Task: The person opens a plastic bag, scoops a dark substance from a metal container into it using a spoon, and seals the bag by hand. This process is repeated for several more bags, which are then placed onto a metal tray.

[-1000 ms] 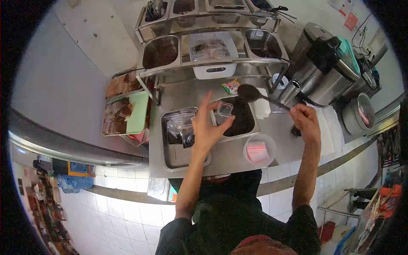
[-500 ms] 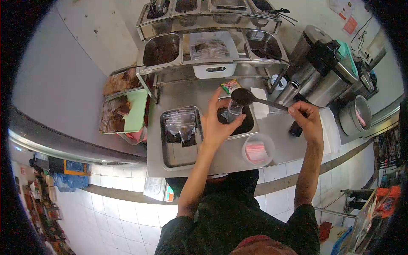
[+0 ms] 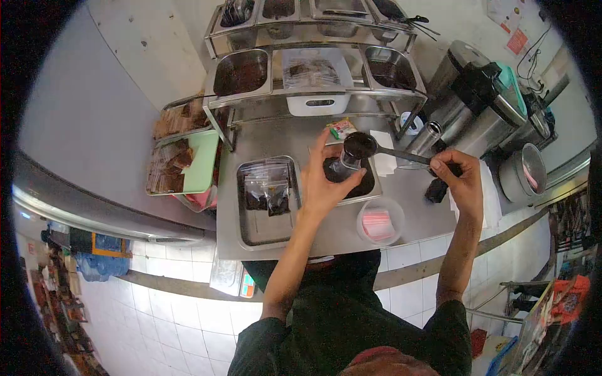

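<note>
A small clear plastic bag (image 3: 343,168) is held upright in my left hand (image 3: 323,188), thumb on one side and fingers on the other. My right hand (image 3: 459,177) grips the handle of a long dark spoon (image 3: 401,154). The spoon's round bowl, with dark contents, is at the mouth of the bag. Beneath them is a metal tray (image 3: 377,188) of dark loose food, partly hidden by my left hand. To the left, several filled clear bags (image 3: 266,188) lie in another metal tray (image 3: 269,235).
A round clear tub (image 3: 401,222) with pink-edged bags stands near the table's front edge. White paper (image 3: 384,150) and a colourful packet (image 3: 342,129) lie behind. A green tray (image 3: 200,163) is at left, tall metal urns (image 3: 448,81) at right, and a metal rack (image 3: 251,97) behind.
The spoon's bowl has shifted slightly right and down against the bag's mouth, and the bag looks darker inside. My right hand has moved a little right.
</note>
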A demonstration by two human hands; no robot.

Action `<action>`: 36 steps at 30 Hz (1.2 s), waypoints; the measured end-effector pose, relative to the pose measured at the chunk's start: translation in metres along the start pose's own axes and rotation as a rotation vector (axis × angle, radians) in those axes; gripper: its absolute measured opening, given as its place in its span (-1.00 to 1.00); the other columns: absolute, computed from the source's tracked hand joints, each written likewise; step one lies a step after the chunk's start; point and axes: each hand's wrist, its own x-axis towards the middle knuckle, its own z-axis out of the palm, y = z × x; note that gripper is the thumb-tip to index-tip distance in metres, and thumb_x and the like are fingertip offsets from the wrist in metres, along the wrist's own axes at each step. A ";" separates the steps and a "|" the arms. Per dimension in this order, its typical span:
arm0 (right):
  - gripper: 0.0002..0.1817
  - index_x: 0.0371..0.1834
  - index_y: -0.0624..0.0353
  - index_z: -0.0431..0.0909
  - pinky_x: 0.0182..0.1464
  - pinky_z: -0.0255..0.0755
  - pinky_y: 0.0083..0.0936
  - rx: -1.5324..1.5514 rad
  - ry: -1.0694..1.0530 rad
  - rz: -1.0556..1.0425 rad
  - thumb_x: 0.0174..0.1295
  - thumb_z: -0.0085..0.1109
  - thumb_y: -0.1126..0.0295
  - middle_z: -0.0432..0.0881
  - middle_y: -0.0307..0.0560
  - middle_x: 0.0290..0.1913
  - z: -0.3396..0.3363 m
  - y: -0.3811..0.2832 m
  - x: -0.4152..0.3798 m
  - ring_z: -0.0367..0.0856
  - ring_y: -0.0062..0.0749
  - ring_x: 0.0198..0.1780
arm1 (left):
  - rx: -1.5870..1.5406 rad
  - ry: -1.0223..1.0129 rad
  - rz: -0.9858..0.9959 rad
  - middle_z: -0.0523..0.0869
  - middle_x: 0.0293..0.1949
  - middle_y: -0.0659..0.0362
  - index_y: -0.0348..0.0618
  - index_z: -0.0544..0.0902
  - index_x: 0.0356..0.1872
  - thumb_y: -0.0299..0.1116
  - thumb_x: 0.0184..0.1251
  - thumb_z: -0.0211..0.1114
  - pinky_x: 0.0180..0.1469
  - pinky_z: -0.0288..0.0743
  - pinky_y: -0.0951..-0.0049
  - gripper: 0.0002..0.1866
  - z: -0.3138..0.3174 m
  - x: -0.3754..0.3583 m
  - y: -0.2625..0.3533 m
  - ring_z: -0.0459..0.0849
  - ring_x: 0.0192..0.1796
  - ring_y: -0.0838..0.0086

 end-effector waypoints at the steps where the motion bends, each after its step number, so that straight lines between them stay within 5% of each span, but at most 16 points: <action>1: -0.82 -0.36 0.25 0.70 -0.24 0.30 -0.67 0.002 0.000 0.000 0.29 0.44 0.37 0.59 -0.34 -0.42 -0.001 -0.002 0.000 0.47 -0.70 -0.33 | 0.010 0.002 -0.005 0.80 -0.08 -0.06 -0.13 0.27 0.55 -0.30 -0.07 0.71 0.09 0.65 0.21 0.09 0.000 0.000 0.000 0.81 -0.03 0.16; 6: -0.79 -0.35 0.27 0.70 -0.26 0.31 -0.66 -0.084 0.024 -0.063 0.29 0.46 0.34 0.59 -0.32 -0.41 -0.002 -0.009 -0.001 0.48 -0.66 -0.34 | -0.022 -0.002 -0.102 0.81 -0.05 -0.05 -0.13 0.29 0.54 -0.28 -0.11 0.73 0.25 0.58 0.21 0.10 0.000 0.000 0.005 0.79 0.04 0.21; 22: -0.80 -0.32 0.26 0.70 -0.33 0.25 -0.59 -0.271 0.105 -0.260 0.25 0.49 0.35 0.57 -0.26 -0.45 0.002 -0.016 -0.008 0.45 -0.59 -0.38 | -0.025 0.046 -0.028 0.82 -0.09 -0.03 -0.14 0.28 0.55 -0.27 -0.10 0.73 0.22 0.59 0.23 0.11 0.005 0.000 0.000 0.80 0.02 0.24; 36: -0.88 -0.28 0.28 0.71 -0.37 0.40 -0.49 -0.403 0.188 -0.338 0.12 0.45 0.62 0.64 -0.05 -0.40 0.016 -0.031 -0.024 0.60 -0.31 -0.38 | -0.003 0.069 0.013 0.82 -0.06 -0.01 -0.18 0.26 0.56 -0.32 -0.11 0.73 0.23 0.59 0.25 0.13 0.006 0.000 -0.004 0.81 0.02 0.28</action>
